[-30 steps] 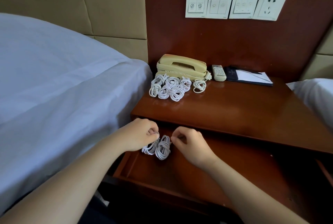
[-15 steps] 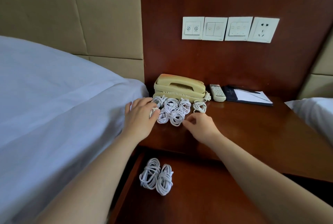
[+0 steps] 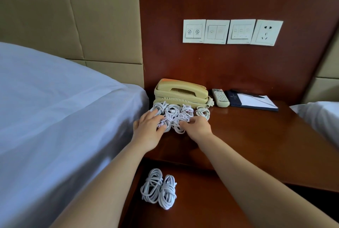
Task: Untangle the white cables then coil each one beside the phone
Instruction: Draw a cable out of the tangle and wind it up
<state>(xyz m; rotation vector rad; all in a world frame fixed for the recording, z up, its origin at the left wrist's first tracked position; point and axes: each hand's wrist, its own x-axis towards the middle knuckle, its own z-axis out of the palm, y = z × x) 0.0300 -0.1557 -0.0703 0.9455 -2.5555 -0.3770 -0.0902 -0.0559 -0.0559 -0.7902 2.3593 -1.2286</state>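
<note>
A: Grips first?
B: Left grip (image 3: 149, 127) lies flat, fingers straight and spread on the left side of the cable pile (image 3: 174, 116). It holds nothing.
A: Right?
B: Right grip (image 3: 199, 127) has bent fingers, tips on the pile's near right edge. Pinching or only touching, cannot tell.
A: Where's the pile?
B: On the tabletop (image 3: 256, 136), up against the front of the phone (image 3: 180, 91). It's several white coils bunched and overlapping. A single coil (image 3: 202, 112) sits just right of the pile, clear of both grips.
A: More cables?
B: Two coils (image 3: 158, 188), side by side and touching, on the lower shelf (image 3: 201, 200) below the tabletop edge, between the forearms.
A: Rest?
B: Remote (image 3: 220, 97) just right of the phone, notepad (image 3: 255, 100) beside that. Bed (image 3: 55, 108) just left of the left grip. Switch plates (image 3: 232, 31) on the panel above.
</note>
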